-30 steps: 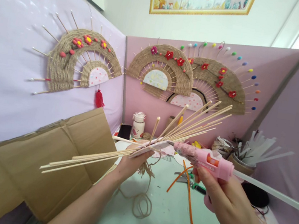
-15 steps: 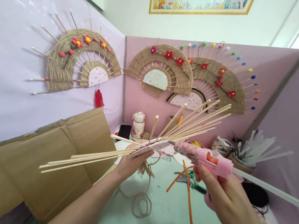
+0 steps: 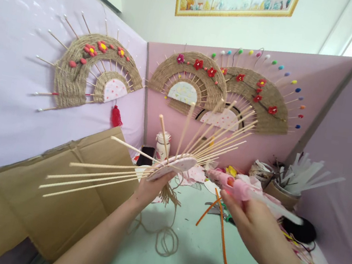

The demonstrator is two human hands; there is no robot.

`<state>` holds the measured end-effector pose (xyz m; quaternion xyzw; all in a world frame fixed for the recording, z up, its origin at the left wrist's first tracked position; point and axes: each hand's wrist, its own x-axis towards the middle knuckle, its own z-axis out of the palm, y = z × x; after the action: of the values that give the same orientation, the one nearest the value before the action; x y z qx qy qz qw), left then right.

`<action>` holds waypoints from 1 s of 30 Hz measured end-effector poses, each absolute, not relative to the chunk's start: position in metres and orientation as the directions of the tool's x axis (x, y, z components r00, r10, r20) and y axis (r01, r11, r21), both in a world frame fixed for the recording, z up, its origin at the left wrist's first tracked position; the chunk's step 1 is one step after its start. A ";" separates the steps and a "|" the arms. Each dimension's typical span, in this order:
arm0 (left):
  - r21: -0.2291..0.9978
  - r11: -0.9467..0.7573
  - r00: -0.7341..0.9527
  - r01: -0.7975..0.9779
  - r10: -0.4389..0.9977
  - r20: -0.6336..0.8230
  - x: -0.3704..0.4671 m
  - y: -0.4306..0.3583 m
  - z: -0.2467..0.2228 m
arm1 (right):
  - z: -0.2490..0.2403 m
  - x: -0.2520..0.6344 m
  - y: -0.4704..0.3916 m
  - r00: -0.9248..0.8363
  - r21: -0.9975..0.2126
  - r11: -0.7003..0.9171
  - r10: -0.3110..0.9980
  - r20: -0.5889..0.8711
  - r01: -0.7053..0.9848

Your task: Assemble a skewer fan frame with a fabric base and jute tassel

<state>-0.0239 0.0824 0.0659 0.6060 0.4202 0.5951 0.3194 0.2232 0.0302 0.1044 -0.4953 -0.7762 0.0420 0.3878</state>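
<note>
My left hand [image 3: 152,187] is closed on the underside of a small half-round pink-dotted piece [image 3: 179,164]. Thin wooden sticks [image 3: 211,131] fan out from that piece to the left, up and to the right. Twine [image 3: 170,194] hangs beneath it and runs down to loose loops on the table. My right hand [image 3: 243,215] is wrapped round a pink glue gun [image 3: 233,184] with a long clear glue stick in its back. The gun's nozzle points left and stands apart from the dotted piece.
Orange strips [image 3: 223,239] lie on the green table [image 3: 191,242] over green-handled scissors [image 3: 229,217]. Cardboard [image 3: 87,180] leans at the left. A bottle [image 3: 162,147], a phone [image 3: 146,156] and a container of clear sticks [image 3: 283,193] stand behind. Woven fans [image 3: 191,69] hang on the partition.
The glue gun has pulled away from the dotted piece and dropped slightly, its glue stick swinging nearer. My left hand has moved left and tilted the piece, showing more of its dotted face.
</note>
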 end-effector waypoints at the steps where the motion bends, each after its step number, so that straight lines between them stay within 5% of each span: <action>1: 0.897 -0.429 -0.103 0.106 0.893 0.439 -0.026 0.084 0.065 | 0.101 0.219 0.033 -0.230 -0.391 0.446 0.842 0.488 0.805; 5: 0.918 -0.391 -0.236 0.061 0.888 0.394 -0.035 0.090 0.063 | 0.079 0.195 0.051 -0.171 -0.104 0.180 0.981 0.094 0.978; 15: 0.913 -0.405 -0.300 0.048 0.866 0.400 -0.043 0.089 0.069 | 0.012 0.179 0.090 -0.131 -0.048 0.122 0.957 -0.261 0.991; 18: 0.921 -0.382 -0.279 0.080 0.878 0.389 -0.043 0.085 0.073 | 0.028 0.180 0.083 -0.163 -0.130 0.138 0.964 -0.209 0.982; 22: 0.865 -0.463 -0.121 0.192 0.864 0.489 -0.036 0.076 0.082 | 0.055 0.176 0.067 -0.259 -0.358 0.271 0.962 0.081 0.894; 26: 0.797 -0.540 0.041 0.271 0.833 0.551 -0.026 0.070 0.085 | 0.061 0.165 0.055 -0.247 -0.804 0.523 0.850 0.466 0.283; 30: 0.753 -0.591 0.090 0.289 0.800 0.593 -0.019 0.072 0.079 | 0.067 0.157 0.046 -0.249 -0.909 0.396 0.874 0.417 -0.132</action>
<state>-0.0191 0.0718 0.0785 0.7010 0.3885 0.5513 0.2318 0.1573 0.0459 0.0673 -0.2909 -0.6381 0.4662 0.5393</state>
